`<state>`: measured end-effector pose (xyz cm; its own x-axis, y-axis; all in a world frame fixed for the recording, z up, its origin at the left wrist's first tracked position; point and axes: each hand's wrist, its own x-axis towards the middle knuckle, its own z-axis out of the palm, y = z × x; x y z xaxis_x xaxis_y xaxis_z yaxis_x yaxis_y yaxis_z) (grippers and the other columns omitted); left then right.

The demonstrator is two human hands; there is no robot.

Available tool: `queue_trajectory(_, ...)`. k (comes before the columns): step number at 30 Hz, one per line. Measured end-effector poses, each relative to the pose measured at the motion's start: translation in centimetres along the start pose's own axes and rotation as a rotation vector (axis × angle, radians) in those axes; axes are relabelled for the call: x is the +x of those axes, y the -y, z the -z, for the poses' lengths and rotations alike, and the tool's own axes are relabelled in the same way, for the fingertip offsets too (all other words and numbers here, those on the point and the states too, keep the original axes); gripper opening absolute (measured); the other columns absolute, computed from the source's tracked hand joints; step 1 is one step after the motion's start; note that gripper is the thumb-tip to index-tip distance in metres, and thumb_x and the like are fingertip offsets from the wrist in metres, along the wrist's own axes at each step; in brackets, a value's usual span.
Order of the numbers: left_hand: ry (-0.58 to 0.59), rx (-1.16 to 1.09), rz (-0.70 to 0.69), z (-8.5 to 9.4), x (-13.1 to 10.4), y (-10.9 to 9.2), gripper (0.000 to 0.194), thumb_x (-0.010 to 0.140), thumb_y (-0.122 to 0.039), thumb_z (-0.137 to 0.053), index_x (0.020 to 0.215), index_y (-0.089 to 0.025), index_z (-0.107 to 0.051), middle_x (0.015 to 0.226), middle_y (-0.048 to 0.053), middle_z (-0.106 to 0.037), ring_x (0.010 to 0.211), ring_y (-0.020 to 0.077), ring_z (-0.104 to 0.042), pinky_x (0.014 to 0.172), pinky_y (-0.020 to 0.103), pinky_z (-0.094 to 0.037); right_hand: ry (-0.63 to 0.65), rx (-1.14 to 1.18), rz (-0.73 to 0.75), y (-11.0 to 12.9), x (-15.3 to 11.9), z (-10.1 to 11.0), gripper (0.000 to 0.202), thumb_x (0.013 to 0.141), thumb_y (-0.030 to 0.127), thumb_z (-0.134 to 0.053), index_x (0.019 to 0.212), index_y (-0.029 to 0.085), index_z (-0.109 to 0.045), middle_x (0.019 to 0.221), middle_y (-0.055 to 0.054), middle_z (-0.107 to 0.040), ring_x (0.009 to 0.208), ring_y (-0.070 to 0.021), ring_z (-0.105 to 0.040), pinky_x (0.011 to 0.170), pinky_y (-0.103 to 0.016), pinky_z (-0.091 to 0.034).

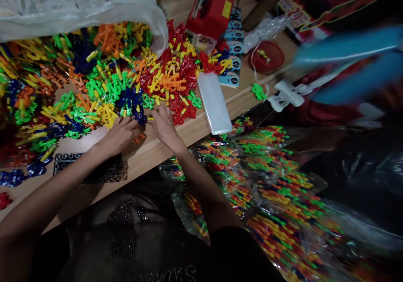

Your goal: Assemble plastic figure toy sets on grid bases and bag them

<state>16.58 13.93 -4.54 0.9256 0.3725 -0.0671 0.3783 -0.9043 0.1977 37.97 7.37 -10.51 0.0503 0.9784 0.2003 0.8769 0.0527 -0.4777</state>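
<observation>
Small plastic toy figures in yellow, green, red, blue and orange lie heaped across the table, many with yellow tube-like parts. At the near edge of the heap my left hand is closed, fingers curled down, and an orange figure shows from under it. My right hand is beside it, pinching a yellow tube-like tip between thumb and fingers; the rest of that piece is hidden. Dark blue figures lie just beyond both hands. Below my left forearm sits a black grid tray with round holes.
A white plastic sack spills figures at the back left. A stack of clear bags lies right of my hands, near a red machine and a red dish. Filled bags are piled below the table. Blurred blue material is at right.
</observation>
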Motion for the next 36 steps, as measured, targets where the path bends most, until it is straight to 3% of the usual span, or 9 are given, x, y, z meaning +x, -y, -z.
queue_trajectory(5, -0.038, -0.136, 0.025, 0.0, -0.6, 0.1, 0.020, 0.101, -0.015, -0.060, 0.107, -0.023, -0.077, 0.127, 0.011, -0.073, 0.123, 0.0320, -0.059, 0.101, 0.047, -0.043, 0.049, 0.093, -0.040, 0.1, -2.6, 0.9, 0.017, 0.108, 0.025, -0.052, 0.114, 0.022, -0.067, 0.117, -0.011, -0.070, 0.121, -0.0331, -0.059, 0.111, -0.060, -0.046)
queue_trajectory(10, -0.227, -0.457, 0.133, 0.8, 0.0, 0.1, 0.019, 0.102, -0.036, -0.064, 0.112, -0.021, -0.071, 0.152, 0.015, -0.056, 0.137, 0.0310, -0.055, 0.114, 0.048, -0.045, -0.059, 0.394, -0.150, 0.1, -3.3, 1.1, 0.028, 0.111, 0.034, -0.044, 0.129, 0.025, -0.062, 0.130, -0.011, -0.069, 0.121, -0.0266, -0.065, 0.105, -0.046, -0.055)
queue_trajectory(13, -0.269, -0.661, 0.172, 1.2, 0.4, 0.2, 0.024, 0.100, -0.044, -0.067, 0.106, -0.021, -0.067, 0.138, 0.012, -0.063, 0.127, 0.0261, -0.061, 0.109, 0.043, -0.050, -0.017, 0.584, -0.116, 0.5, -2.9, 1.3, 0.032, 0.111, 0.040, -0.047, 0.137, 0.028, -0.061, 0.134, -0.009, -0.069, 0.124, -0.0240, -0.066, 0.107, -0.045, -0.057)
queue_trajectory(17, -0.299, -0.816, 0.245, 0.9, 0.3, 0.1, 0.027, 0.091, -0.044, -0.075, 0.097, -0.020, -0.064, 0.109, 0.006, -0.067, 0.104, 0.0220, -0.064, 0.095, 0.037, -0.055, 0.098, 0.781, -0.036, 1.2, -2.5, 1.3, 0.032, 0.108, 0.043, -0.055, 0.135, 0.030, -0.067, 0.134, -0.006, -0.069, 0.124, -0.0223, -0.067, 0.109, -0.044, -0.057)
queue_trajectory(22, -0.350, -1.089, 0.300, 0.6, -0.3, -0.3, 0.034, 0.086, -0.034, -0.075, 0.114, -0.020, -0.063, 0.114, 0.007, -0.072, 0.100, 0.0191, -0.068, 0.090, 0.034, -0.056, 0.107, 0.919, -0.063, 1.8, -2.6, 1.3, 0.037, 0.106, 0.054, -0.058, 0.131, 0.030, -0.072, 0.128, -0.005, -0.068, 0.110, -0.0180, -0.069, 0.097, -0.037, -0.062)
queue_trajectory(27, -0.304, -1.174, 0.284, 1.3, -0.7, -0.5, 0.029, 0.089, -0.043, -0.076, 0.102, -0.018, -0.071, 0.103, 0.008, -0.077, 0.091, 0.0192, -0.070, 0.081, 0.032, -0.056, 0.100, 1.001, -0.076, 2.5, -2.6, 2.1, 0.037, 0.098, 0.060, -0.070, 0.113, 0.028, -0.079, 0.109, -0.003, -0.071, 0.097, -0.0166, -0.069, 0.089, -0.035, -0.061)
queue_trajectory(32, -0.246, -1.208, 0.280, 2.1, -0.9, -0.9, 0.026, 0.091, -0.044, -0.076, 0.095, -0.019, -0.071, 0.093, 0.007, -0.077, 0.082, 0.0179, -0.069, 0.077, 0.033, -0.056, 0.155, 1.247, -0.211, 2.6, -2.7, 2.5, 0.044, 0.079, 0.060, -0.089, 0.096, 0.024, -0.070, 0.087, 0.002, -0.070, 0.073, -0.0112, -0.063, 0.069, -0.026, -0.058)
queue_trajectory(36, -0.253, -0.966, 0.284, 2.2, -1.2, -2.0, 0.017, 0.094, -0.034, -0.065, 0.094, -0.019, -0.072, 0.094, 0.007, -0.078, 0.086, 0.0191, -0.070, 0.078, 0.032, -0.055, 0.138, 1.212, -0.213, 2.2, -2.9, 1.7, 0.043, 0.076, 0.054, -0.093, 0.085, 0.024, -0.063, 0.084, 0.004, -0.067, 0.073, -0.0111, -0.062, 0.069, -0.026, -0.056)
